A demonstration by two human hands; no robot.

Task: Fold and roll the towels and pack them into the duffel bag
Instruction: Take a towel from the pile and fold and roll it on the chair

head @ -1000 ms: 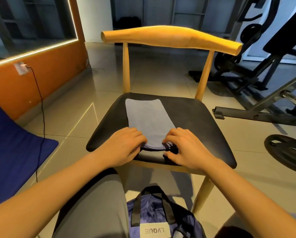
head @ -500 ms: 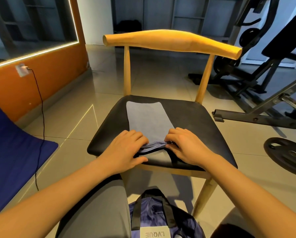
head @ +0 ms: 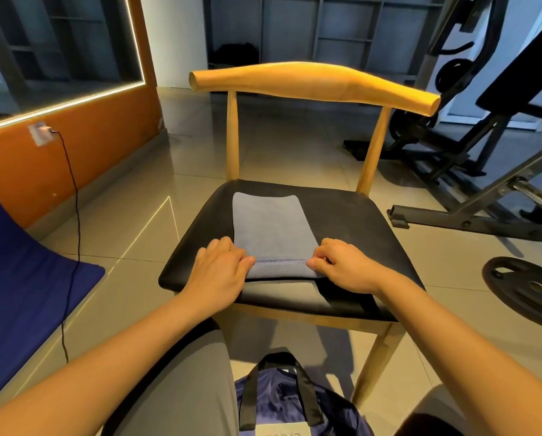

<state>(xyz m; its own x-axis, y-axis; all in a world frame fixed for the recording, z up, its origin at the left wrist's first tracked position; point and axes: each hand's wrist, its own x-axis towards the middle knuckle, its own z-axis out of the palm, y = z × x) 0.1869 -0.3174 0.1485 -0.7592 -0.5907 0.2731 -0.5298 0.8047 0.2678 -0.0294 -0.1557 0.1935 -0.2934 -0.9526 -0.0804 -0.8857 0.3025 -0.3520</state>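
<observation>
A grey-blue towel (head: 271, 225), folded into a narrow strip, lies along the black seat of a wooden chair (head: 351, 221). Its near end is turned over into a small roll with a stitched hem showing on top. My left hand (head: 219, 272) grips the roll's left end and my right hand (head: 342, 267) pinches its right end. A navy duffel bag (head: 282, 401) with black handles sits on the floor below the chair's front edge, between my knees.
A blue mat (head: 21, 287) lies at the left by an orange wall with a socket and a black cable (head: 74, 221). A weight bench frame (head: 470, 212) and a weight plate (head: 524, 291) stand on the tiled floor at right.
Both hands have moved forward along the seat and turned the towel's near end over into a first roll. The stitched hem now faces up. My hands are further apart.
</observation>
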